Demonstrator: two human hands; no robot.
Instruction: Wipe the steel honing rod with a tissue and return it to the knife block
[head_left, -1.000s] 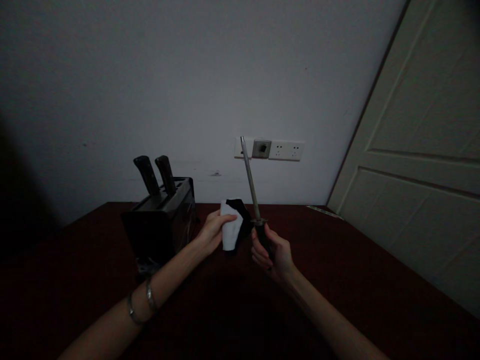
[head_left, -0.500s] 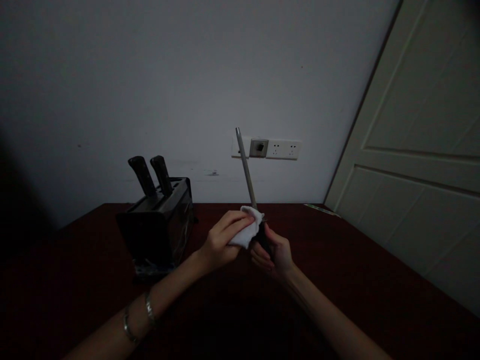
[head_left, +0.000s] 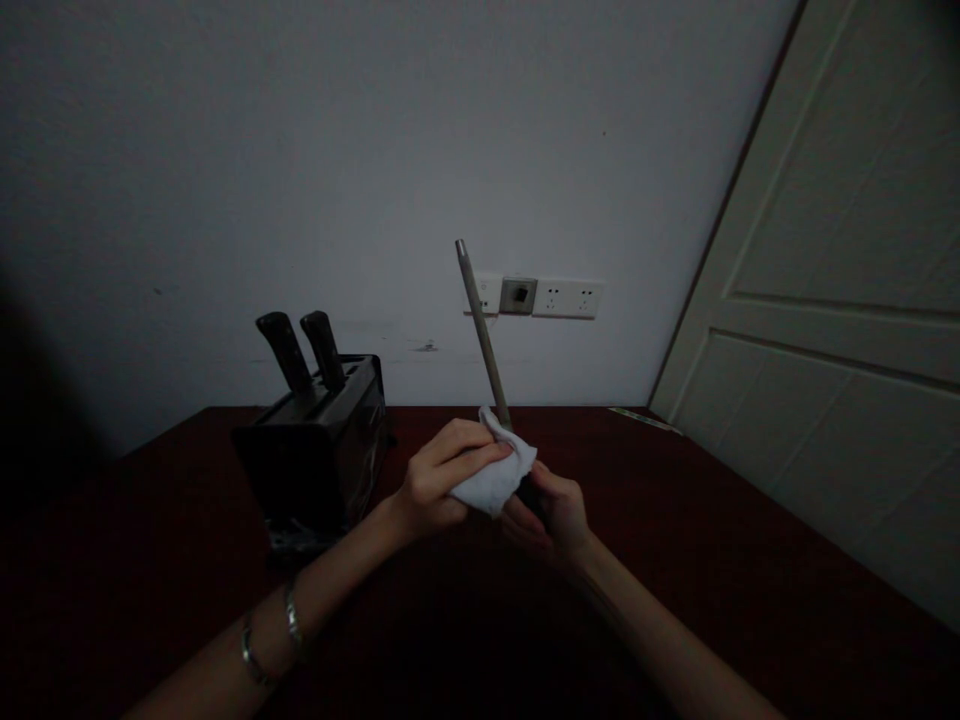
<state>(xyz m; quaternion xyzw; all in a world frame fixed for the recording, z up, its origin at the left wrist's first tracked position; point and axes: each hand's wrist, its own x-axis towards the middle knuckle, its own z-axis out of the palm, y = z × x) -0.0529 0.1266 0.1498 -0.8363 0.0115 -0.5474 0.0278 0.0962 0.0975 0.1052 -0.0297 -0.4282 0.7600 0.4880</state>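
Observation:
In the middle of the view, a honing steel (head_left: 482, 335) points up and leans to the left, its grey metal rod rising past the table's back edge. My right hand (head_left: 555, 510) is closed around its dark handle, which is partly hidden by fingers and cloth. A white cloth (head_left: 491, 482) is pinched in my left hand (head_left: 442, 475) and pressed against the lower end of the rod, near the handle. Part of the rod there is covered by the cloth. Two bracelets circle my left forearm.
A black knife block (head_left: 307, 470) stands on the dark red table (head_left: 480, 620) at the left, with two black-handled knives (head_left: 324, 350) in its top. Wall sockets (head_left: 566, 298) are behind. A thin flat strip (head_left: 645, 420) lies by the panelled door (head_left: 832, 400) at right.
The steel's tip has swung a little left and up. The cloth has shifted slightly and spread further over the rod's base. The knife block has not moved.

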